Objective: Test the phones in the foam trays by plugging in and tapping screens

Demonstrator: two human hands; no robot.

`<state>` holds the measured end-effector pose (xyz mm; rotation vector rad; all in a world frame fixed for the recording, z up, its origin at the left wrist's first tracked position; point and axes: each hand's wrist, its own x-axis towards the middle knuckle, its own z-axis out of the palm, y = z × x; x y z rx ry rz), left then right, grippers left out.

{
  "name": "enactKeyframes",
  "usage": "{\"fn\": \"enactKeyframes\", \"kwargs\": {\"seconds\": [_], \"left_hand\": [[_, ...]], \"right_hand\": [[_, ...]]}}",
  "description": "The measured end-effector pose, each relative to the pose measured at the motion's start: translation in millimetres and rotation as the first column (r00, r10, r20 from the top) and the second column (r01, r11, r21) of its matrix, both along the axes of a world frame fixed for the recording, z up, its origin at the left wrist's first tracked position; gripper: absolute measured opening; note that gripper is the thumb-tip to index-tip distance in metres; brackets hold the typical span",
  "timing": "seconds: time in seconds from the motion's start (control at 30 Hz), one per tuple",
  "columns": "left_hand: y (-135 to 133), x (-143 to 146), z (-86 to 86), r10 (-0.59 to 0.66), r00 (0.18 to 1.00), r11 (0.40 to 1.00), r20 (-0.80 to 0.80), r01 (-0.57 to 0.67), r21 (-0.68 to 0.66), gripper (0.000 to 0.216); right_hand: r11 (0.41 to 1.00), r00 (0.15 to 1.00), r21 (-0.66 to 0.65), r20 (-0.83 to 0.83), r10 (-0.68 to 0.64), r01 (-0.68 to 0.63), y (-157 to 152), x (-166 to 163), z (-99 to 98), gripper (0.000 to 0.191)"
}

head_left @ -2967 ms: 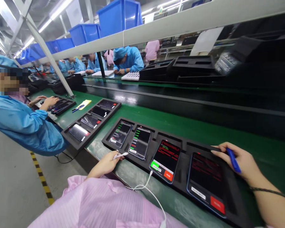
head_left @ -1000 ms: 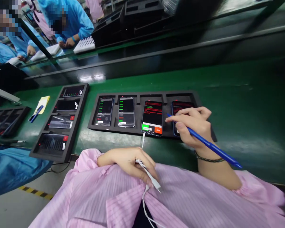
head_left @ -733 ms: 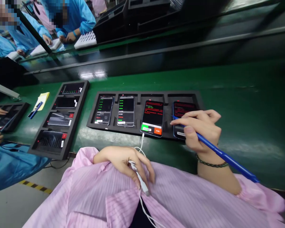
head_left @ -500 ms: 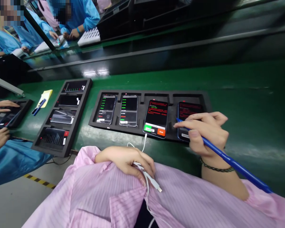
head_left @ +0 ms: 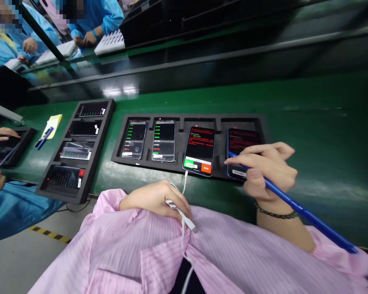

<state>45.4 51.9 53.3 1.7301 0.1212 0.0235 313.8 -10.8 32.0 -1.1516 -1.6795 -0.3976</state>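
Observation:
My right hand (head_left: 268,171) is closed around a long blue stylus (head_left: 294,206), its tip over the rightmost phone (head_left: 243,141), which shows red text on a dark screen. My left hand (head_left: 161,200) rests against my pink striped smock, closed on a white cable (head_left: 180,215) whose flat connector sticks out past the fingers. A thin white lead is plugged into the bottom of a phone (head_left: 199,145) with red text and green and orange buttons. Two more phones (head_left: 134,141) with green text lie to the left. All sit in a black compartmented tray (head_left: 179,166).
A second black tray (head_left: 90,173) with several phones stands at an angle on the left. Beyond it lie a yellow note pad (head_left: 53,122) and a blue pen (head_left: 45,138). A co-worker's hands (head_left: 1,134) work at the far left; people in blue sit across the bench.
My left hand and the connector have shifted slightly up and left. The right hand holds the stylus almost still over the rightmost phone. The whole view has drifted a little.

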Motion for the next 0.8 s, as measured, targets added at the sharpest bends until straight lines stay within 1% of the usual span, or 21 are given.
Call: {"fn": "enactKeyframes", "kwargs": {"seconds": [0.03, 0.1, 0.17, 0.23, 0.33, 0.4, 0.53, 0.63, 0.73, 0.8], "left_hand": [[-1, -1, -0.2, 0.032, 0.999, 0.999, 0.019, -0.032, 0.001, 0.015], [-1, -3, -3.0, 0.09, 0.993, 0.994, 0.08, -0.094, 0.049, 0.019], [-2, -5, -8.5, 0.104, 0.985, 0.986, 0.14, -0.12, 0.112, 0.022], [-2, -7, -13.9, 0.077, 0.985, 0.983, 0.155, -0.101, 0.152, 0.026], [-2, -7, -16.3, 0.034, 0.994, 0.983, 0.103, -0.052, 0.177, 0.03], [-3, -6, -13.4, 0.039, 0.996, 0.987, 0.085, -0.052, 0.151, 0.03], [-4, -4, -5.9, 0.069, 0.994, 0.998, 0.083, -0.07, 0.008, 0.031], [-5, -3, -3.1, 0.114, 0.986, 0.993, 0.126, -0.11, -0.038, 0.034], [-5, -5, 2.5, 0.199, 0.958, 0.979, 0.206, -0.186, -0.083, 0.04], [-6, -6, 7.4, 0.208, 0.954, 0.976, 0.214, -0.189, -0.11, 0.045]], "right_hand": [[1.0, 1.0, 0.002, 0.0, 0.003, -0.003, 0, 0, 0.3, 0.049], [1.0, 1.0, 0.004, -0.005, 0.01, -0.01, 1, -1, 0.1, 0.05], [1.0, 1.0, 0.002, -0.02, 0.011, -0.011, 1, -1, -1.3, 0.051], [1.0, 0.999, -0.004, -0.037, 0.002, -0.002, 0, -1, -3.1, 0.052], [1.0, 0.999, -0.013, -0.039, -0.005, 0.005, -1, -1, -4.5, 0.053], [1.0, 1.0, 0.001, -0.025, 0.008, -0.008, -2, -3, -3.9, 0.05], [0.999, 0.999, 0.022, 0.023, 0.049, -0.05, -2, -9, -0.5, 0.044], [0.994, 0.992, -0.027, 0.063, 0.106, -0.105, -2, -16, 3.5, 0.037], [0.984, 0.978, -0.074, 0.123, 0.171, -0.163, 0, -20, 6.9, 0.022], [0.977, 0.966, -0.102, 0.164, 0.202, -0.187, 2, -16, 5.1, 0.018]]}}
